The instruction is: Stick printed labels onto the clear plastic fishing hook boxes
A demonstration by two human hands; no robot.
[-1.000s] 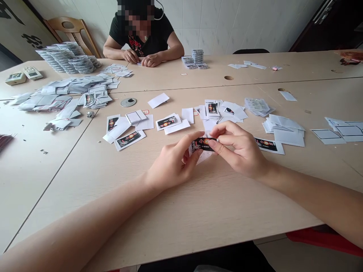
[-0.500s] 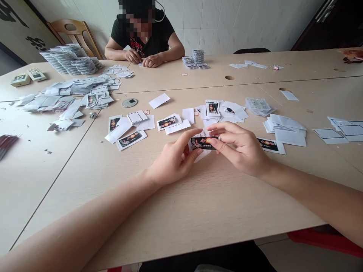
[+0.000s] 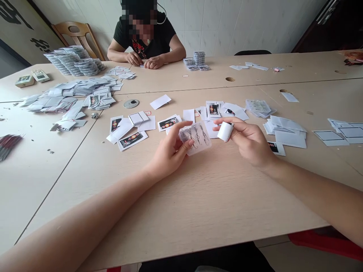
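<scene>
My left hand [image 3: 170, 151] pinches a clear plastic packet [image 3: 195, 138] holding several dark fish hooks on a white backing. My right hand [image 3: 246, 142], apart from it to the right, grips a small white paper roll [image 3: 225, 131] between thumb and fingers. Just beyond both hands lie white cards with black printed labels [image 3: 169, 122] and loose white paper slips [image 3: 188, 115]. Another label card [image 3: 273, 148] is partly hidden by my right hand.
Across the table, a co-worker's hands [image 3: 143, 60] work near stacked packets [image 3: 196, 61]. Loose white sheets [image 3: 70, 94] and a tall packet pile [image 3: 73, 62] fill the left side. White folded papers [image 3: 285, 130] lie to the right. Remote-like devices [image 3: 32, 78] sit far left.
My hands have moved apart. The black label held between them is gone from view, the left hand now holds the clear hook packet, and the right holds a white roll.
</scene>
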